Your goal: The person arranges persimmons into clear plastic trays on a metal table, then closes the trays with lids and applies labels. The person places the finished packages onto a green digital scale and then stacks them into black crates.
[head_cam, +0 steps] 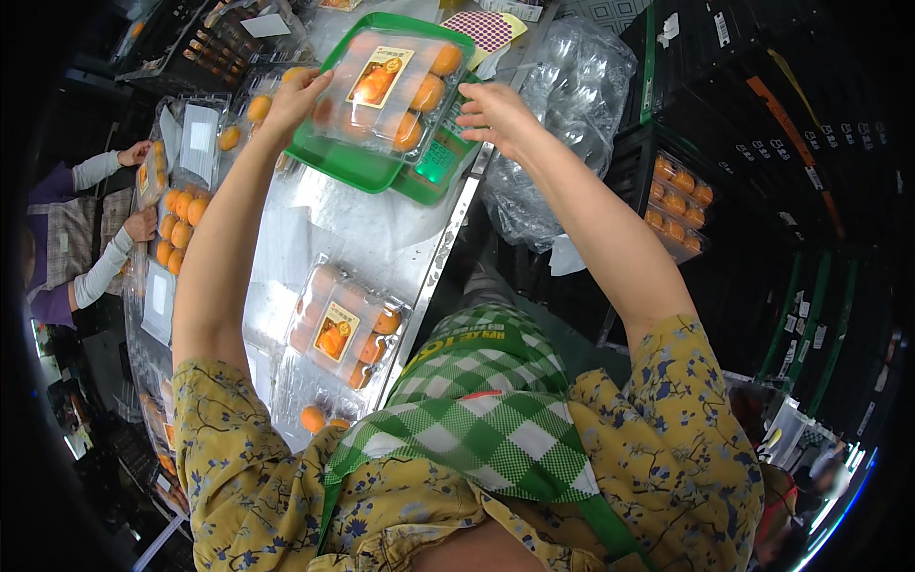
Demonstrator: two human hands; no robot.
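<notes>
A clear plastic clamshell of orange fruit (389, 93), with a picture label on its lid, rests on the green tray of a scale (350, 171). My left hand (297, 100) is at the pack's left edge, thumb against it; whether it grips cannot be told. My right hand (497, 114) is just right of the pack with fingers apart, holding nothing, above the scale's lit display (434, 163). Nearer me on the metal table (322, 207) lies another labelled clamshell of fruit (343, 325). Below it, an unlabelled container holds a few fruits (313, 419).
Across the table a co-worker's hands (141, 223) hold a fruit pack. Clear plastic bagging (565, 129) with containers stands right of the scale. Stacked black crates (750, 143) rise at the right, near more packed fruit (675, 200). A sheet of round stickers (486, 30) lies beyond the scale.
</notes>
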